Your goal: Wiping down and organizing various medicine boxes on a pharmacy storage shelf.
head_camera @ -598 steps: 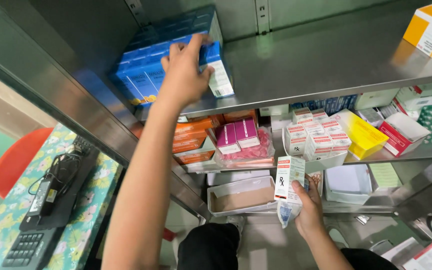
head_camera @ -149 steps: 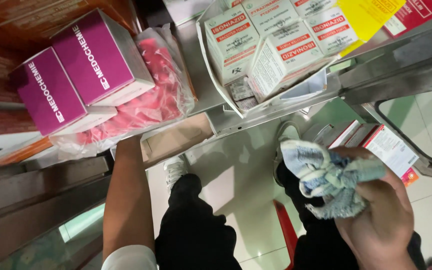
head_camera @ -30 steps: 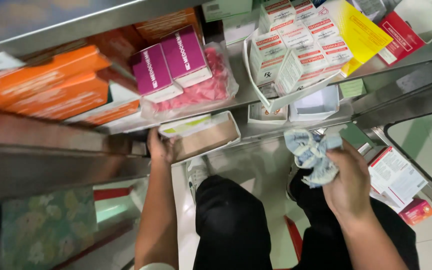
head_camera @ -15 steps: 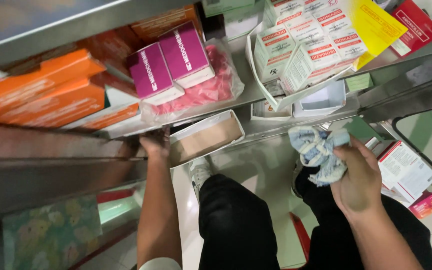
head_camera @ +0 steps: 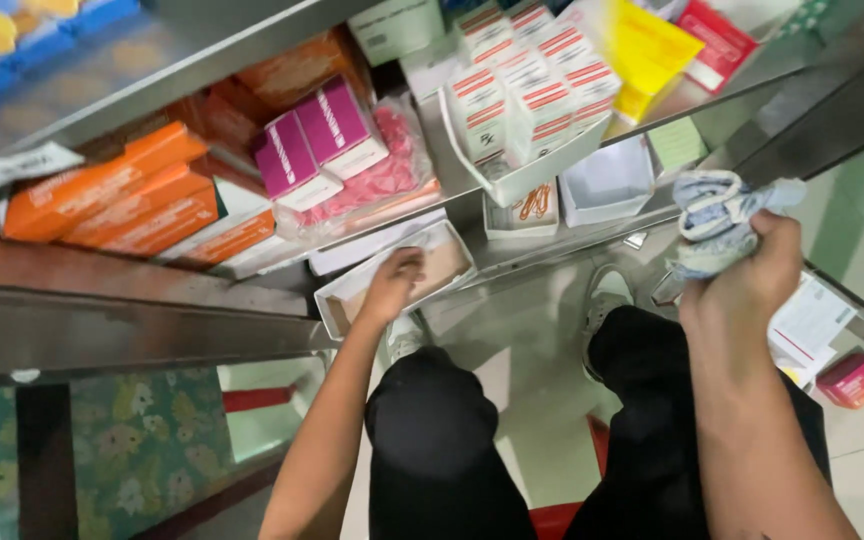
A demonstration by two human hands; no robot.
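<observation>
2 hands busy at metal shelf (head_camera: 512, 255). Left hand (head_camera: 392, 285) resting inside empty cardboard tray (head_camera: 352, 300) at lower shelf's front edge, fingers curled loosely on tray floor, gripping nothing. Right hand (head_camera: 747, 285) raised off shelf's right end, fingers clamped on crumpled blue-white cloth (head_camera: 717, 220). 2 magenta boxes (head_camera: 312, 145) above, on middle shelf. Likely step: tray steadied for wiping. Next: cloth brought down into tray, left hand cleared.
</observation>
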